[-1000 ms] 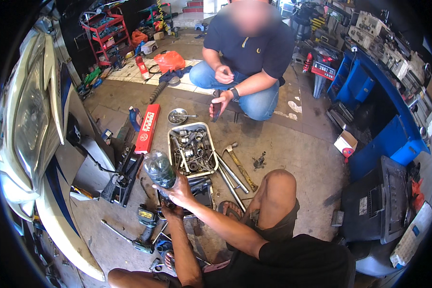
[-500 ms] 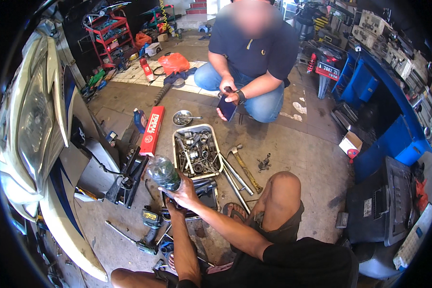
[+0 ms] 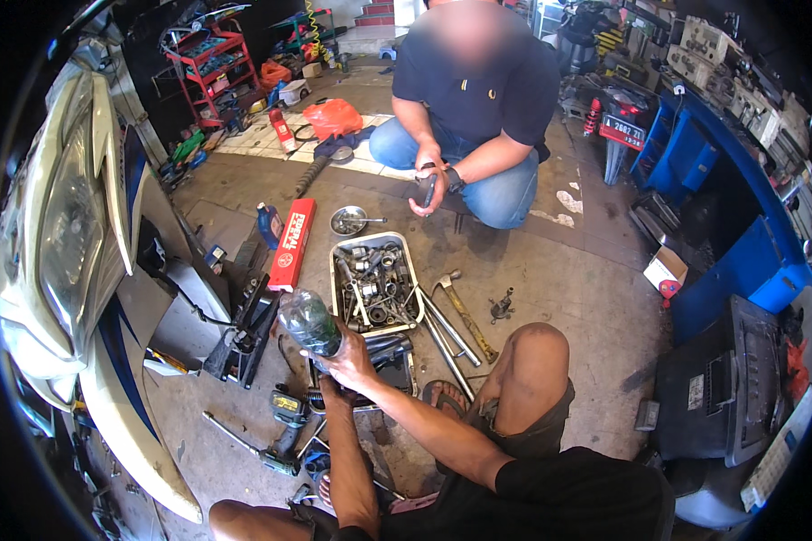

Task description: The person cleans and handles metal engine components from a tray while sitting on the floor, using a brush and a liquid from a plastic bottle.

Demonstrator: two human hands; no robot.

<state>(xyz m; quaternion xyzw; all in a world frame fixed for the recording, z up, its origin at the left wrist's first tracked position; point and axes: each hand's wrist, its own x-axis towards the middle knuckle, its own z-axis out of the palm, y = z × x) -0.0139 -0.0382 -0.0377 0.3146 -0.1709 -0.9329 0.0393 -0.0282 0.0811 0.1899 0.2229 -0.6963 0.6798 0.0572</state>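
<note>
My right hand [image 3: 348, 359] is wrapped round the lower part of a clear plastic bottle [image 3: 307, 320]. The bottle leans, its rounded base up and to the left, with dark greenish contents near my fingers. Just below, my left hand [image 3: 332, 389] is closed at the bottle's lower end; its fingers are mostly hidden, and what they grip does not show. A black tray [image 3: 401, 383] with dark tubes lies beside my hands. Beyond it a white-rimmed tray [image 3: 417, 270] is full of sockets and wrenches. A cordless power tool [image 3: 289, 424] with a long shaft lies left of my left forearm.
A hammer [image 3: 465, 316] and metal tubes [image 3: 444, 329] lie right of the trays. Left stand a red box [image 3: 293, 243], a blue bottle [image 3: 268, 225] and a motorcycle fairing [image 3: 90, 270]. A metal bowl [image 3: 347, 220] sits ahead. A person [image 3: 469, 117] crouches opposite, holding a dark phone-like object.
The person opposite has tilted the dark flat object, so that it now shows edge-on. My hands and the bottle have hardly moved; the view has shifted slightly.
</note>
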